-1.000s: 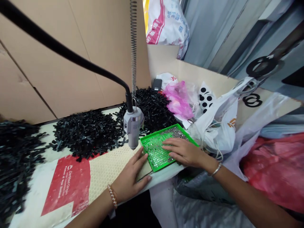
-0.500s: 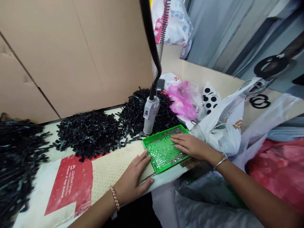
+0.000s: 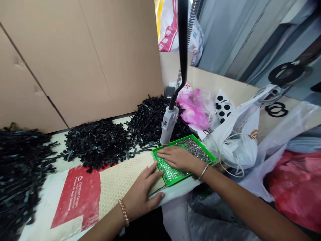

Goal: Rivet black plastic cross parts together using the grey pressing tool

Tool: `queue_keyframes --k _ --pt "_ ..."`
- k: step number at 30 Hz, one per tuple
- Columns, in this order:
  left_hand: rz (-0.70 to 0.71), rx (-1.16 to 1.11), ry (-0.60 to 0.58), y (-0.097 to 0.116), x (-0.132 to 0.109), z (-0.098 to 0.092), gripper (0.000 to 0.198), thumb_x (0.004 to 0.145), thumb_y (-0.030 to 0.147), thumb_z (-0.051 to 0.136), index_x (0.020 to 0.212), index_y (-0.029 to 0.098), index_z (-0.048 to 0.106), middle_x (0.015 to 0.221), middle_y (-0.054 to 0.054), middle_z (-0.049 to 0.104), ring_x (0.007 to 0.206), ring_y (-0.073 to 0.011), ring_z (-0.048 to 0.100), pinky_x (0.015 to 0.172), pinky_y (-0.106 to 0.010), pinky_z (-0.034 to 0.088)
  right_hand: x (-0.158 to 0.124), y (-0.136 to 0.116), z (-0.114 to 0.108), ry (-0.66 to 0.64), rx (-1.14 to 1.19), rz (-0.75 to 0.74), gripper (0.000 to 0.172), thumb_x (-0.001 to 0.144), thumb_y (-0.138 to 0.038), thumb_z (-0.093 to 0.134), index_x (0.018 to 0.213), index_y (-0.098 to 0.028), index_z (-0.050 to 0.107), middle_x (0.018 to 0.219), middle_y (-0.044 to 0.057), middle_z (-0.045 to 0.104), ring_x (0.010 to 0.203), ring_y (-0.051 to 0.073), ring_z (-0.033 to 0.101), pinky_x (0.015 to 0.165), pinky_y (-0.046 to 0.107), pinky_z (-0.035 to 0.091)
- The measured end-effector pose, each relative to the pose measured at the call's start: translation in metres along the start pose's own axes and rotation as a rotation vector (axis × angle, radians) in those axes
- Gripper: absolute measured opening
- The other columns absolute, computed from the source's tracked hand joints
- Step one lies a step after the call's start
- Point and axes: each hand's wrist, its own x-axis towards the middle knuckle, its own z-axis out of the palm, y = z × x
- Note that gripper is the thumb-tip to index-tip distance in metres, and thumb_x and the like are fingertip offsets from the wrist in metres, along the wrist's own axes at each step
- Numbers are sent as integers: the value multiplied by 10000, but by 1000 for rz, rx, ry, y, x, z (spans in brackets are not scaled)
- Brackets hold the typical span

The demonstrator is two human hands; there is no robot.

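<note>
Spillage looks the main risk: a hard sweep of your right hand (image 3: 178,158) could carry small, loose silvery metal pieces (image 3: 195,149) over the low rim of the shallow, bright-green rectangular tray (image 3: 173,181), right of lower centre. Your knuckles could also catch the hanging grey cylindrical tool (image 3: 169,125). Your right fingers lie flat and extended, apparently gripping nothing; your left hand (image 3: 139,190) rests spread, unclenched, fingertips at the left rim. Tray's long axis: lower left to upper right, one short end facing left.
</note>
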Motion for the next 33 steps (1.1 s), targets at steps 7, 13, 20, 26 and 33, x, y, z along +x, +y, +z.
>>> queue_keyframes --k 7,13,20,26,33 --pt "13 -15 8 -1 -1 0 590 834 289 603 1377 204 388 1526 -141 211 1387 -281 251 1143 -514 250 -45 30 -9 35 -107 239 322 911 -146 507 1218 -106 599 1231 153 581 1113 306 549 943 474 460" --pt "-5 -90 61 -2 -1 0 622 847 276 580 1407 205 317 1499 -125 291 1377 -261 278 1141 -515 268 -36 -5 -14 73 145 86 377 903 -89 474 1261 -162 565 1259 119 556 1129 241 530 962 397 450" --pt "5 -95 72 -2 -1 2 560 847 241 569 1370 194 374 1492 -124 300 1374 -244 288 1135 -481 300 -33 -38 -17 -23 283 -98 287 905 -184 482 1157 -145 611 1156 119 596 1080 250 524 937 409 428" --pt "14 -61 87 -3 -2 4 548 853 242 559 1367 185 378 1484 -133 311 1369 -253 298 1130 -494 307 -70 -20 -34 -43 301 -78 266 951 -318 462 1055 -154 644 1005 107 625 951 245 555 859 394 420" --pt "16 -4 87 -3 -1 5 609 867 248 544 1424 194 304 1492 -127 306 1371 -255 296 1133 -508 295 -44 -27 -20 47 370 -67 354 923 -384 531 1158 -128 599 1155 134 580 1047 260 530 903 398 423"
